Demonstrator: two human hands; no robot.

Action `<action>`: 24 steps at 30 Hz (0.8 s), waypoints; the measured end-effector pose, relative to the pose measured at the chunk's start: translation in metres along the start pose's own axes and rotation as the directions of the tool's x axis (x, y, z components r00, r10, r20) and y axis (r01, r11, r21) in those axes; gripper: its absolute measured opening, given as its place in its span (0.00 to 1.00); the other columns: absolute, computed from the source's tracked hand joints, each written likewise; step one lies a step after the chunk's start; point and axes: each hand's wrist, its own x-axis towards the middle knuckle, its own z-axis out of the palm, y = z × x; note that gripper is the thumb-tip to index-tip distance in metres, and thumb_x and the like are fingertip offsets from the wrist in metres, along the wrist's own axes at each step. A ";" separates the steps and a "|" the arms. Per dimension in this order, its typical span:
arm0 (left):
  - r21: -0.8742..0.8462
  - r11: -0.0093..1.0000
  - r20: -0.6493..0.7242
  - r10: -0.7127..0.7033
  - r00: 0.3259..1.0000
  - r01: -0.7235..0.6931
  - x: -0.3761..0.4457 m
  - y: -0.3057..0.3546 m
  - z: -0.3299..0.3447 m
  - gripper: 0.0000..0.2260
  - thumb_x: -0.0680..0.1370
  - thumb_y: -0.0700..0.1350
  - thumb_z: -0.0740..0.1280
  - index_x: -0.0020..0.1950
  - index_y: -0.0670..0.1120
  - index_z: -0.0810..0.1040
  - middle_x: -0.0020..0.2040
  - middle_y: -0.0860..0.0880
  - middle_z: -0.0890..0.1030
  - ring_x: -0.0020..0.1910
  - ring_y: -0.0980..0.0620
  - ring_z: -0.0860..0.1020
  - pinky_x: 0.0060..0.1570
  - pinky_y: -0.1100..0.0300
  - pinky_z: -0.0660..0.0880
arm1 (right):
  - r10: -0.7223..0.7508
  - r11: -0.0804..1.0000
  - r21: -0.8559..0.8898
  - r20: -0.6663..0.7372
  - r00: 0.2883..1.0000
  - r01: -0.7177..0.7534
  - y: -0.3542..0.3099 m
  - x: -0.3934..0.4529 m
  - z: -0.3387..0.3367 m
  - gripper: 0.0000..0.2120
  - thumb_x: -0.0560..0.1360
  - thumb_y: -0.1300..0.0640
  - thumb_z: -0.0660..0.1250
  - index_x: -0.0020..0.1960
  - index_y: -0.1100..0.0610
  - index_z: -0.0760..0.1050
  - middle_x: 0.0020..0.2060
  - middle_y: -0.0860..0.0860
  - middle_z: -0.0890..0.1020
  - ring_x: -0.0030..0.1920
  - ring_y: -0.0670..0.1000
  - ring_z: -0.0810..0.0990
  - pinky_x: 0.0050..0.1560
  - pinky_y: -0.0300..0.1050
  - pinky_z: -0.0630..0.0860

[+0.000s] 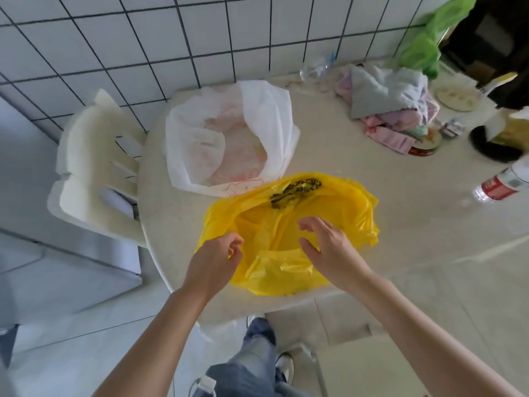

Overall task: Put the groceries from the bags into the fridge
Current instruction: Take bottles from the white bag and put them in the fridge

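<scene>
At the table (372,239) edge, left hand (217,256) pinches yellow bag (329,207) rim.

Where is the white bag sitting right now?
In the head view, the white bag lies open on the table at its far left, by the tiled wall, just behind the yellow bag and right of the white chair.

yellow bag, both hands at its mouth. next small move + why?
Probably lower the right hand into the yellow bag to feel for an item. The left hand already pinches the near rim, holding the mouth open, while the right hovers over the opening with relaxed fingers and holds nothing. No groceries show inside, so the bag may prove empty; the white bag behind it lies open too.
</scene>
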 end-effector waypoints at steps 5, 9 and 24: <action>-0.023 0.999 -0.045 0.028 0.999 -0.029 0.063 0.005 -0.018 0.07 0.78 0.44 0.64 0.52 0.52 0.79 0.42 0.58 0.79 0.44 0.55 0.79 0.46 0.56 0.76 | -0.062 0.992 -0.107 0.005 0.998 0.062 -0.008 0.066 -0.011 0.14 0.78 0.58 0.63 0.64 0.57 0.73 0.59 0.52 0.78 0.59 0.53 0.77 0.57 0.42 0.72; -0.016 0.997 -0.073 0.072 0.995 -0.074 0.111 0.008 -0.031 0.06 0.77 0.44 0.64 0.51 0.52 0.79 0.44 0.56 0.81 0.44 0.54 0.79 0.47 0.55 0.77 | -0.062 0.984 -0.165 0.000 0.998 0.061 -0.014 0.117 -0.026 0.17 0.79 0.57 0.62 0.68 0.55 0.68 0.62 0.52 0.76 0.62 0.53 0.75 0.60 0.47 0.73; 0.386 0.907 -0.147 0.243 0.959 -0.170 0.250 0.013 -0.050 0.09 0.76 0.40 0.67 0.55 0.45 0.79 0.57 0.46 0.79 0.57 0.45 0.75 0.54 0.53 0.77 | -0.391 0.722 -0.597 0.064 0.918 0.349 0.002 0.321 -0.036 0.26 0.71 0.54 0.72 0.66 0.62 0.71 0.67 0.60 0.72 0.72 0.66 0.63 0.71 0.60 0.61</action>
